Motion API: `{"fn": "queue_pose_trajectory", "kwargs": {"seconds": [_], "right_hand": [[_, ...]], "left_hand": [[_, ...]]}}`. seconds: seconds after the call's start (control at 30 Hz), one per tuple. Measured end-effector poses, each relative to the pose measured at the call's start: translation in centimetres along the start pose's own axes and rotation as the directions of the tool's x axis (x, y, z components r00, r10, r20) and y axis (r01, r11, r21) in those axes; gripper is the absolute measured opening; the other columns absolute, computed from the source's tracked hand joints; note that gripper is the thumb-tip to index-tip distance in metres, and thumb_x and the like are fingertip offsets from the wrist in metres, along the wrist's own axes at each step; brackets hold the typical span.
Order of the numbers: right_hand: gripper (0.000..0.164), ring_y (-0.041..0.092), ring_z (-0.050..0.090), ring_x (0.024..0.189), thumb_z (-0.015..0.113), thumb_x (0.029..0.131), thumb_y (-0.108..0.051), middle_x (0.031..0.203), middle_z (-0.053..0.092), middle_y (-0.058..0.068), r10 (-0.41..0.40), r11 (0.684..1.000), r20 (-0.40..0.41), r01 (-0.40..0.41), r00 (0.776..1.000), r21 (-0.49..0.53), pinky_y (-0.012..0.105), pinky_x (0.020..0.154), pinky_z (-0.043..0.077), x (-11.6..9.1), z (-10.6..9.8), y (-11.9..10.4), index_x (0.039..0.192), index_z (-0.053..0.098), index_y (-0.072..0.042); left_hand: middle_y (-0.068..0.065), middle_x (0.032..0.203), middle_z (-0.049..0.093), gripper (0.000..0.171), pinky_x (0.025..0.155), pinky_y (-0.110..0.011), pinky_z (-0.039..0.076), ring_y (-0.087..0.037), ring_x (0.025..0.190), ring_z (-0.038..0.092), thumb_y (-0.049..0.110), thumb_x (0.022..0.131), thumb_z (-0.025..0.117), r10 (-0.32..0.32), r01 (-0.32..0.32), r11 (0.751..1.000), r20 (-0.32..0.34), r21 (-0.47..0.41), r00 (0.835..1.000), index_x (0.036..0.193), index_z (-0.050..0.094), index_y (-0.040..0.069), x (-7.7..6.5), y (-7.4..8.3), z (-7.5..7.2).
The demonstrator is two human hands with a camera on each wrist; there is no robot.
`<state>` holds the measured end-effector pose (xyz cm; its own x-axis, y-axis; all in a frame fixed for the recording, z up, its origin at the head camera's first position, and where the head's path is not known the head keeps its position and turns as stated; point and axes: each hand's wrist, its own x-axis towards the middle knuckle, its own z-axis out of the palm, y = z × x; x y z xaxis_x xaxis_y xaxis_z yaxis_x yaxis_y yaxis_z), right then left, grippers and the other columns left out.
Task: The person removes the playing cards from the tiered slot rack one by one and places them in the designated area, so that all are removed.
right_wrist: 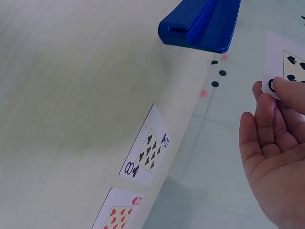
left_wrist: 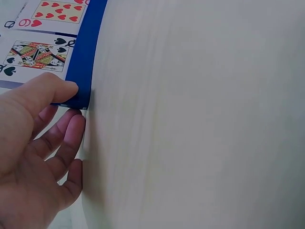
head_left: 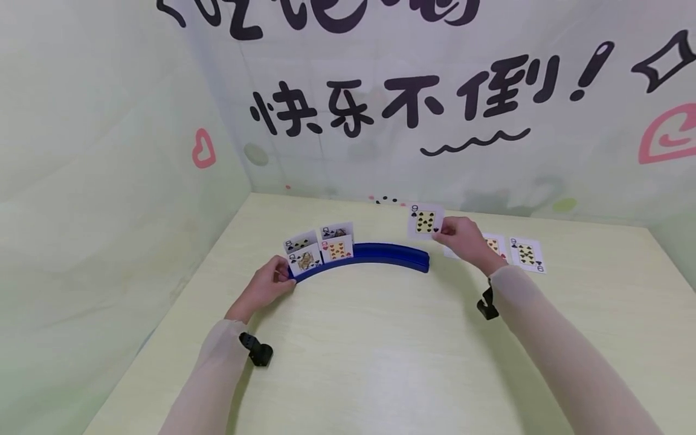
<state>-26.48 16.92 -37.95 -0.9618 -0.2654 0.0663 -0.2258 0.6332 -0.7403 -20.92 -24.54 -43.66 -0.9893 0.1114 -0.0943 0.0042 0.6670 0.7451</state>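
Observation:
My left hand point(head_left: 265, 284) grips the left end of a curved blue card holder point(head_left: 388, 251); in the left wrist view the thumb lies on top of it and the other fingers are at its side. A queen of spades point(left_wrist: 35, 56) and a nine of hearts point(left_wrist: 58, 13) stand in the front slot. Behind them, a black-suit card point(head_left: 299, 242) and another queen point(head_left: 337, 231) show only their upper parts. Raised beyond the holder's right end, my right hand point(head_left: 464, 238) pinches a nine of spades point(head_left: 423, 222) by its lower right corner.
An eight of clubs point(right_wrist: 147, 150) and an eight of hearts point(right_wrist: 116, 212) lie on the table, partly behind my right hand in the head view. Another black-suit card point(head_left: 526, 254) lies right of them. A printed fabric wall point(head_left: 337, 169) borders the table's back edge.

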Motion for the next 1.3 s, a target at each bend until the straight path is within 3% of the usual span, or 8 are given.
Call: {"fn": "queue_pose_trajectory", "kwargs": {"seconds": [0.2,0.57,0.9,1.03,1.3], "right_hand": [[0.014,0.021,0.048,0.064,0.059,0.088,-0.01,0.077,0.06,0.016,-0.028,0.998,-0.055,0.024,0.998,-0.056,0.032,0.059,0.039,-1.0,-1.4,1.5,0.083,0.058,0.004],[0.023,0.023,0.052,0.073,0.058,0.089,-0.013,0.086,0.06,0.018,0.063,0.996,-0.121,-0.07,0.991,-0.052,0.029,0.059,0.042,-3.5,-5.1,4.6,0.095,0.058,0.009],[0.032,0.022,0.054,0.078,0.055,0.091,-0.021,0.094,0.061,0.021,0.175,0.984,-0.205,-0.18,0.963,-0.004,0.025,0.06,0.043,-5.7,-8.0,7.5,0.102,0.057,0.009],[0.033,0.015,0.054,0.073,0.054,0.09,-0.022,0.087,0.061,0.014,0.215,0.976,-0.235,-0.215,0.948,0.027,0.023,0.059,0.043,-6.6,-8.7,8.5,0.102,0.056,0.009],[0.041,0.003,0.053,0.067,0.053,0.091,-0.023,0.073,0.054,-0.013,0.3,0.954,-0.254,-0.29,0.92,0.076,0.021,0.058,0.041,-8.4,-10.5,11.0,0.11,0.052,0.012]], "left_hand": [[-0.014,0.102,0.051,0.034,0.08,-0.036,0.042,-0.025,0.091,0.049,0.006,0.085,0.061,0.002,-0.002,1.0,-0.005,0.001,1.0,0.113,0.043,0.001,-0.1,-0.1,0.0],[-0.014,0.101,0.051,0.034,0.08,-0.036,0.042,-0.025,0.09,0.049,0.006,0.085,0.061,0.001,-0.001,1.0,-0.001,0.003,1.0,0.113,0.043,0.0,-0.1,0.1,0.1],[-0.014,0.103,0.05,0.035,0.081,-0.035,0.042,-0.025,0.092,0.048,0.007,0.085,0.061,-0.007,0.007,1.0,-0.001,0.008,1.0,0.114,0.042,0.0,0.0,-0.1,0.0],[-0.014,0.103,0.05,0.036,0.081,-0.036,0.042,-0.025,0.092,0.048,0.007,0.086,0.061,-0.004,0.004,1.0,0.0,0.008,1.0,0.115,0.042,0.0,-0.1,-0.2,-0.1],[-0.014,0.103,0.05,0.036,0.081,-0.036,0.042,-0.025,0.092,0.048,0.008,0.086,0.061,0.001,-0.001,1.0,0.009,0.013,1.0,0.115,0.042,0.0,0.0,-0.3,-0.1]]}}
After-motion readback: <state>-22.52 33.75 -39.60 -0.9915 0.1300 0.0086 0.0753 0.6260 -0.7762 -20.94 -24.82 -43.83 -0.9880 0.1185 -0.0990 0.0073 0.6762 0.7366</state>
